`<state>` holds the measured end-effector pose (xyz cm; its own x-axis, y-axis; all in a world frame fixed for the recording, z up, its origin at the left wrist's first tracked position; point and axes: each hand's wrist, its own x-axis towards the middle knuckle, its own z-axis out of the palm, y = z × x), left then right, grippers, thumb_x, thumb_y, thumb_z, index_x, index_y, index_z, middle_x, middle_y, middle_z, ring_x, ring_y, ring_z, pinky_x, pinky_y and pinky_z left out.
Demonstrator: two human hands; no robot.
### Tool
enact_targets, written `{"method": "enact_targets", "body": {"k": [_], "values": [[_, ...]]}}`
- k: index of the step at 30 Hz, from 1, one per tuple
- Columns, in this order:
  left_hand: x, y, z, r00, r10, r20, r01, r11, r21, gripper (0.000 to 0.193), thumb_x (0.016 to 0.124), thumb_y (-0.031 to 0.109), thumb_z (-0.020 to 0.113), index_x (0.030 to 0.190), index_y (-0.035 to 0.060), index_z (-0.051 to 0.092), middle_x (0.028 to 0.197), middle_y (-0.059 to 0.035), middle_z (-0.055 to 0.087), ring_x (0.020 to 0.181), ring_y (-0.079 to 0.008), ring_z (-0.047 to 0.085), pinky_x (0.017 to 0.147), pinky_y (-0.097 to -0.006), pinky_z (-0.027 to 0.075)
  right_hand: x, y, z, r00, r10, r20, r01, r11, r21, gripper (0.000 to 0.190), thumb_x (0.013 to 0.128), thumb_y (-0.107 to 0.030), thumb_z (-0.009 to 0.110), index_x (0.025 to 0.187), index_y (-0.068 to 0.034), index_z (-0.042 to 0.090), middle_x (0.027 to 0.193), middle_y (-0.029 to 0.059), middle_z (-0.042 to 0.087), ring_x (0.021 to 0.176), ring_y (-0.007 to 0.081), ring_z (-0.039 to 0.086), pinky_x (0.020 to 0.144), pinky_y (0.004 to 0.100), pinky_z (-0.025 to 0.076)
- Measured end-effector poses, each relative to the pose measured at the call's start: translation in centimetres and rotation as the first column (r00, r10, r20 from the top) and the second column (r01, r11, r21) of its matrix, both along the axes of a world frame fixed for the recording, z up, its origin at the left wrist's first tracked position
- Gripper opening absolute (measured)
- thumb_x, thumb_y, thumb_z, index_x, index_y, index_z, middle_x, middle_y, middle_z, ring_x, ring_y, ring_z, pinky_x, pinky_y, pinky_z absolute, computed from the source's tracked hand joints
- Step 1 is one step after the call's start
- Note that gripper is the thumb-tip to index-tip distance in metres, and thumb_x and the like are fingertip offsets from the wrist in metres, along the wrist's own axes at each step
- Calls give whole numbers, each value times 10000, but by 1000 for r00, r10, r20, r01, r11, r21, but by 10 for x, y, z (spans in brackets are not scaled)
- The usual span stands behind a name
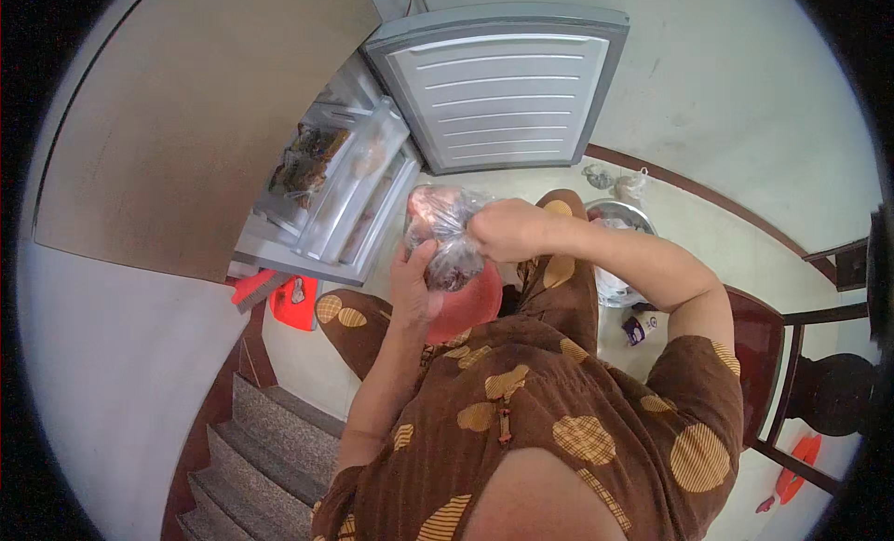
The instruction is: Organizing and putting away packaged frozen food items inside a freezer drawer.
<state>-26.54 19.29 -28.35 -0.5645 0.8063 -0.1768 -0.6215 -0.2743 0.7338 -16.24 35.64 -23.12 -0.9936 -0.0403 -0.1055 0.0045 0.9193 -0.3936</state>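
Between my hands is a clear plastic bag (pixel 447 209) with pinkish and dark food in it. My left hand (pixel 412 275) supports the bag from the lower left, thumb on the plastic. The gathered part of the bag is pinched in my right hand (pixel 513 230), its fingers closed. Just below the bag, between my legs, stands a pink plastic basin (pixel 468 307), its inside partly covered by the bag and my left arm. Ahead on the left, a freezer drawer (pixel 356 181) is pulled out, with bagged food (pixel 307 160) behind its clear front.
The freezer door (pixel 503 97) stands wide open ahead. To the right, a metal bowl (pixel 621 216) holds plastic bags, with small knotted bags (pixel 631 186) beyond it. A red brush (pixel 258 289) and dustpan (pixel 293 307) lie at left, above stone stairs (pixel 272 443). A wooden chair (pixel 754 359) is at right.
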Motion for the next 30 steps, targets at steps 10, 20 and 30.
{"method": "enact_targets", "body": {"k": [10,20,30], "values": [[-8,-7,-3,995,97,-5,-97,995,9,348,817,87,546,1148,-4,489,1066,-113,567,932,-241,593,814,-380,505,17,-12,18,732,109,-672,53,975,215,110,746,-143,615,720,-39,588,1135,178,514,967,344,530,827,392,432],[-17,-10,-12,994,113,-2,-112,992,-55,325,817,59,533,1133,-9,495,1044,-122,575,927,-244,597,807,-376,509,-1,-2,-29,863,-32,-505,-73,980,-186,182,783,-119,571,933,-36,510,1086,171,507,964,348,520,824,401,431],[-7,-10,-18,960,242,-145,-248,969,-25,330,809,57,549,1124,-24,488,1039,-125,564,937,-216,586,800,-356,504,-34,-30,-77,735,-678,21,164,148,-975,57,835,-65,515,825,-9,510,639,72,515,566,172,516,519,303,417]]}}
